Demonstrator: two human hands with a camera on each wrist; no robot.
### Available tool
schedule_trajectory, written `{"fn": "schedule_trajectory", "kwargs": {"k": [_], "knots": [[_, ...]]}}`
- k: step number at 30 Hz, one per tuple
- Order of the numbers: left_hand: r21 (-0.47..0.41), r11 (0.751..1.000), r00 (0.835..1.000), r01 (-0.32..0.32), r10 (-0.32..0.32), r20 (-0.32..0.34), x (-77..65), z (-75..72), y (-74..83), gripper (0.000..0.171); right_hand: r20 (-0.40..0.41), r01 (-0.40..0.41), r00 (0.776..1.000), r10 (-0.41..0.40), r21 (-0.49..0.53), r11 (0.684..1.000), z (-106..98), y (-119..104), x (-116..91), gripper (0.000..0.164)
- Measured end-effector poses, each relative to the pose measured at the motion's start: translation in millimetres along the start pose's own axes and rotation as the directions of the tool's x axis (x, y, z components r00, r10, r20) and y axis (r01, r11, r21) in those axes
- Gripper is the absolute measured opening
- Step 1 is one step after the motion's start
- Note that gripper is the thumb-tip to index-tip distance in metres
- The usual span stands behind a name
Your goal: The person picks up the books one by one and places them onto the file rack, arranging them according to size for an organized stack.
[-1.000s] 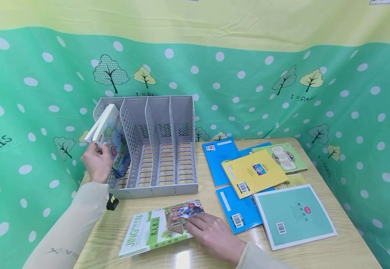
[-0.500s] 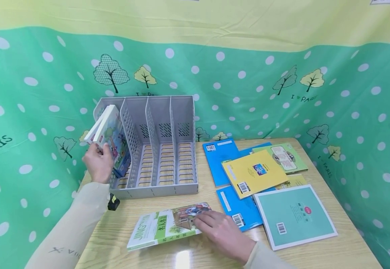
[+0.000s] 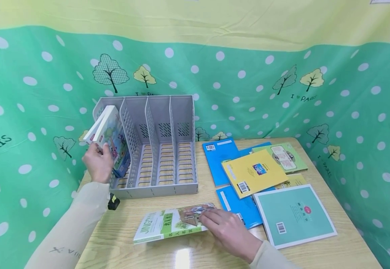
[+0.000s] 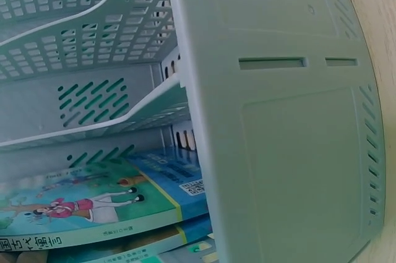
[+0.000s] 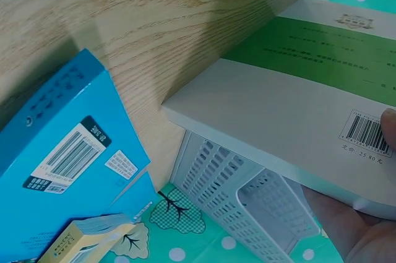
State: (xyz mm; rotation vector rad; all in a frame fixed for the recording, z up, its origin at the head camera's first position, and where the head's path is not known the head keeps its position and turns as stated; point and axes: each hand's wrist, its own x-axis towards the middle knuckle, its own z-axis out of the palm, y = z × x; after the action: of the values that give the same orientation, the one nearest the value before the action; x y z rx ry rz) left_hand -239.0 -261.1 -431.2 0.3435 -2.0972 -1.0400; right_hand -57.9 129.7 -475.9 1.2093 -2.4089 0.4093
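My left hand (image 3: 98,163) pinches the near edge of picture-covered books (image 3: 115,144) that lean upright in the leftmost compartment of a grey file rack (image 3: 154,191). In the left wrist view, a pink-clad figure shows on the top book (image 4: 93,207), with more books under it and fingertips (image 4: 28,258) at the corner. My right hand (image 3: 230,233) grips the right end of a white and green book (image 3: 172,224), held tilted over the table in front of the rack. Its back cover with a barcode (image 5: 365,133) shows in the right wrist view, the thumb (image 5: 388,128) pressing on it.
Blue books (image 3: 218,160), a yellow book (image 3: 253,172), a green book (image 3: 282,157) and a teal book (image 3: 299,215) lie in an overlapping pile on the right of the table (image 3: 114,239). A polka-dot curtain (image 3: 235,86) stands behind.
The right hand has moved rightward and slightly away with the white and green book, which is now tilted more with its spine side showing. The left hand stays at the books in the rack.
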Motion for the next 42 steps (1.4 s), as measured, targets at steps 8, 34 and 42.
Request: {"fn": "schedule_trajectory", "kwargs": {"k": [8, 34, 42], "knots": [[-0.017, 1.000, 1.000, -0.017, 0.017, 0.001, -0.7, 1.0, 0.2, 0.023, -0.046, 0.001, 0.999, -0.001, 0.004, 1.000, -6.4, 3.5, -0.7, 0.029], [0.123, 0.991, 0.995, 0.054, -0.063, 0.072, 6.4, -2.7, 11.0, 0.028, -0.080, -0.056, 0.995, 0.057, 0.014, 0.998, -17.2, 3.2, -4.4, 0.029], [0.218, 0.975, 0.983, -0.034, -0.006, 0.184, 9.8, -17.8, 12.4, 0.037, -0.067, -0.098, 0.993, 0.099, 0.022, 0.995, -23.0, 4.6, -6.2, 0.033]]}}
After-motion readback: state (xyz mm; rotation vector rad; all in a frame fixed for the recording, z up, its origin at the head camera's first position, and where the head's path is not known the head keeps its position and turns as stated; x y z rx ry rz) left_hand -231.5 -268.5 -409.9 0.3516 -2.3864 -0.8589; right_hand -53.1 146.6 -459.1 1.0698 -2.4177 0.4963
